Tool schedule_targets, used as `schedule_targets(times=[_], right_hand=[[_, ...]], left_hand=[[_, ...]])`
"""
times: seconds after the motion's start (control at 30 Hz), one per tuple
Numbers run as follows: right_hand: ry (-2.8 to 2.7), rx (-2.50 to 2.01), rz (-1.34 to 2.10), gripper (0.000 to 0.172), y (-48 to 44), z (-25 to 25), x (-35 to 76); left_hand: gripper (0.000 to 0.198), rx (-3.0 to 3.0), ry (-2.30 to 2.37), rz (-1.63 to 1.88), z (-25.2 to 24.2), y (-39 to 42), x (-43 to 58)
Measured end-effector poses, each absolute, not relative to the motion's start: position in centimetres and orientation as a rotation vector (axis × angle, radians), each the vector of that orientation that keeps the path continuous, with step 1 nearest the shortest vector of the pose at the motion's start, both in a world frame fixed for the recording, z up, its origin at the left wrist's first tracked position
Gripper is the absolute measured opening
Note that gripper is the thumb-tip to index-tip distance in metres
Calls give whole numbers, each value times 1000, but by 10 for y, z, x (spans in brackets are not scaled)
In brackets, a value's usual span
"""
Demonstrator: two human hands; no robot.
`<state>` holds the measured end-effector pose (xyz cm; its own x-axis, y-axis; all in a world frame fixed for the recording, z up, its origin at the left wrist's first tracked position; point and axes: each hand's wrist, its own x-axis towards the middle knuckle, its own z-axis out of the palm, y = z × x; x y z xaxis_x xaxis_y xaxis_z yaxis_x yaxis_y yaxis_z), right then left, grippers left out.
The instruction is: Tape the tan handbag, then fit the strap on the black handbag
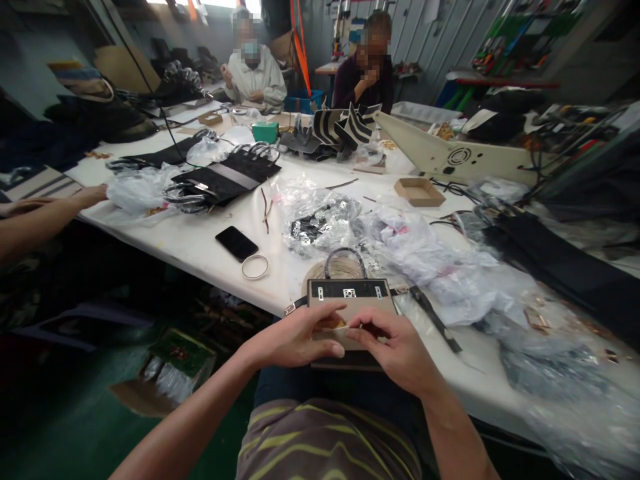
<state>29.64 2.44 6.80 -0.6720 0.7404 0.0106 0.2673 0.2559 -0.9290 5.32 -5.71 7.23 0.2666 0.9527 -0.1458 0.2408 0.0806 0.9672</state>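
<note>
A small beige handbag [350, 297] with a black top band, a metal clasp and a dark round handle rests against the near edge of the white table [200, 243], over my lap. My left hand [295, 337] grips its front, fingers curled, thumb along the top. My right hand [393, 343] is closed in a pinch against the bag's front, holding a small piece I cannot make out. A black strap [433, 319] runs off to the bag's right.
A black phone [237, 243] and a ring [255, 267] lie left of the bag. Clear plastic bags [440, 267] of metal fittings, black bags [225, 179] and a cardboard tray [419, 192] cover the table. Another person's arm [45, 217] rests at left; two people sit at the far end.
</note>
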Motion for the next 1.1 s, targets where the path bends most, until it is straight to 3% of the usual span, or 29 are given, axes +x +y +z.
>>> schedule_targets(times=[0.1, 0.13, 0.4, 0.7, 1.1], right_hand=[[-2071, -929, 1324, 21, 25, 68, 303], [-2037, -979, 1284, 22, 25, 65, 305], [-1779, -1283, 1129, 37, 30, 33, 293], [-1780, -1503, 872, 41, 69, 11, 260], [-1951, -1425, 703, 34, 70, 1, 257]], left_hand=[[38, 1389, 1129, 783, 71, -50, 63], [32, 1352, 1135, 759, 68, -49, 66], [54, 1225, 1595, 712, 55, -31, 74], [48, 1481, 1724, 412, 64, 48, 63], [41, 1328, 1622, 565, 35, 55, 54]])
